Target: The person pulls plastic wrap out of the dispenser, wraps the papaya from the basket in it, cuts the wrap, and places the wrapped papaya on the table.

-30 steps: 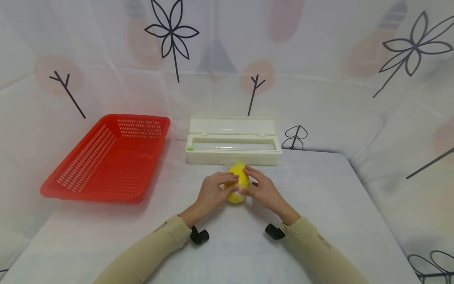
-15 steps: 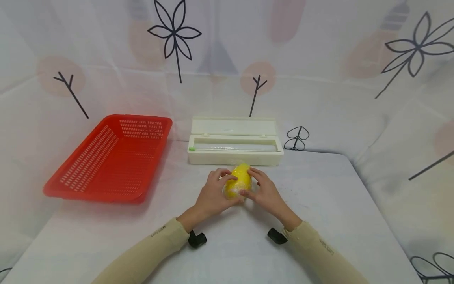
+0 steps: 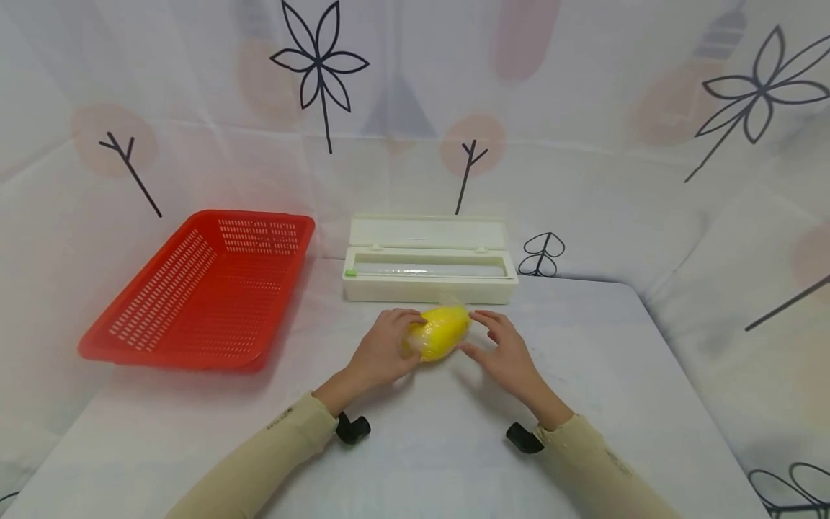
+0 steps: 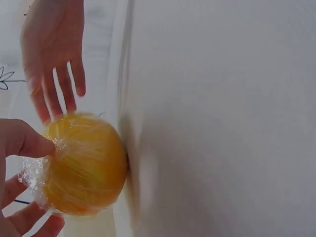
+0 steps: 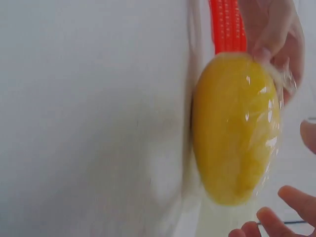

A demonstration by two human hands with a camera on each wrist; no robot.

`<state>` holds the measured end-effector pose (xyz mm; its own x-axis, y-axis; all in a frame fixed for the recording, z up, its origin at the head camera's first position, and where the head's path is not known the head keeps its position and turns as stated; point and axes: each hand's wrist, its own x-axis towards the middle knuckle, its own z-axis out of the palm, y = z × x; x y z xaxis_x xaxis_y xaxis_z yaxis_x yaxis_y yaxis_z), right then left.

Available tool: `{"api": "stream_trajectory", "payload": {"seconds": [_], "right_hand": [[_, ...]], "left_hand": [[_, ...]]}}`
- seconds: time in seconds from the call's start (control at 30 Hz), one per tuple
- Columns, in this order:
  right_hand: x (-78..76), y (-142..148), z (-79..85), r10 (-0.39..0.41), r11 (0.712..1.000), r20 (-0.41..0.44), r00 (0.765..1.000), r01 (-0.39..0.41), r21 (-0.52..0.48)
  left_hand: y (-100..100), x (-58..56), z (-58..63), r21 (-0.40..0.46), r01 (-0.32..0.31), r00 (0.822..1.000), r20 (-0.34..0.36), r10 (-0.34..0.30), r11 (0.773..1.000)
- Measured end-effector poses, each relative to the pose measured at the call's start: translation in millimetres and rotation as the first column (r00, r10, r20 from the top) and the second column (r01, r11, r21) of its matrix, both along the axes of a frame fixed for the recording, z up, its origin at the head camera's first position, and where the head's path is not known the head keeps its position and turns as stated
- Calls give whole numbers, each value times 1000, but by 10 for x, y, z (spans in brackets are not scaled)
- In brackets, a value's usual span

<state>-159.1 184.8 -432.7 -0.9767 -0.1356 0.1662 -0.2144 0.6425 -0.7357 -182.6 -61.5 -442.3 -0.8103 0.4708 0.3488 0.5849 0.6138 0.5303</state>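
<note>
A yellow mango (image 3: 443,333) wrapped in clear cling film lies tilted over the white table, its far end pointing right. My left hand (image 3: 382,349) grips its left end; in the left wrist view the thumb presses on crinkled, bunched film (image 4: 37,175) with the fingers around the other side. Just off the mango's right end, my right hand (image 3: 509,357) has its fingers spread and relaxed, holding nothing. The right wrist view shows the mango (image 5: 234,131) with smooth, shiny film over its side, and the left hand (image 5: 276,37) behind it.
Behind the mango stands a cream cling film dispenser (image 3: 428,291) with its lid (image 3: 428,232) raised, a film roll (image 3: 431,270) inside and a green slider (image 3: 351,273) at its left. A red plastic basket (image 3: 175,359) sits at the left. A patterned cloth hangs behind.
The mango has turned from nearly upright to slanting rightward. My right hand has let go and drawn away to the right, while the left keeps hold of the left end.
</note>
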Motion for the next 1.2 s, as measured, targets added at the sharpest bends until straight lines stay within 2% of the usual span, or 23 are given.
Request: {"api": "stream_trajectory", "payload": {"seconds": [0.13, 0.27, 0.33, 0.43, 0.53, 0.6, 0.67, 0.73, 0.8, 0.87, 0.97, 1.07, 1.2], "right_hand": [[-58, 143, -38, -45, 998, 56, 997, 48, -48], [-110, 262, -61, -67, 993, 145, 987, 81, -91], [-126, 313, -63, -44, 989, 180, 983, 68, -131], [-129, 361, -66, 29, 983, 225, 974, 13, -184], [-108, 379, -91, 89, 977, 273, 958, -30, -212], [-74, 379, -108, 97, 978, 288, 953, -37, -207], [-29, 376, -121, 98, 979, 284, 954, -41, -202], [18, 373, -134, 90, 982, 264, 960, -41, -185], [64, 366, -140, 85, 985, 243, 966, -45, -165], [111, 355, -139, 82, 988, 225, 971, -49, -149], [181, 327, -126, 98, 986, 217, 971, -65, -153], [245, 283, -110, 156, 976, 217, 964, -117, -182], [308, 217, -102, 270, 948, 214, 939, -220, -228]], "left_hand": [[-78, -78, -8, 8, 38, 999, 23, -38, 999], [-132, -156, -11, 27, 106, 994, 1, -106, 994], [-144, -191, -5, 27, 131, 991, -17, -131, 991], [-138, -233, 4, 23, 127, 991, -35, -127, 992], [-107, -250, 6, 34, 57, 997, -45, -56, 998], [-85, -251, -1, 41, -19, 997, -73, 22, 999], [-67, -240, 1, 59, -105, 987, -117, 111, 993], [-57, -217, 12, 80, -167, 968, -173, 179, 983], [-52, -183, 27, 89, -170, 958, -220, 186, 981], [-48, -139, 51, 74, -100, 961, -251, 116, 992], [-44, -73, 68, 2, 74, 964, -255, -71, 997], [-47, -26, 69, -61, 212, 948, -231, -220, 975], [-62, -12, 50, -110, 304, 917, -236, -322, 946]]}}
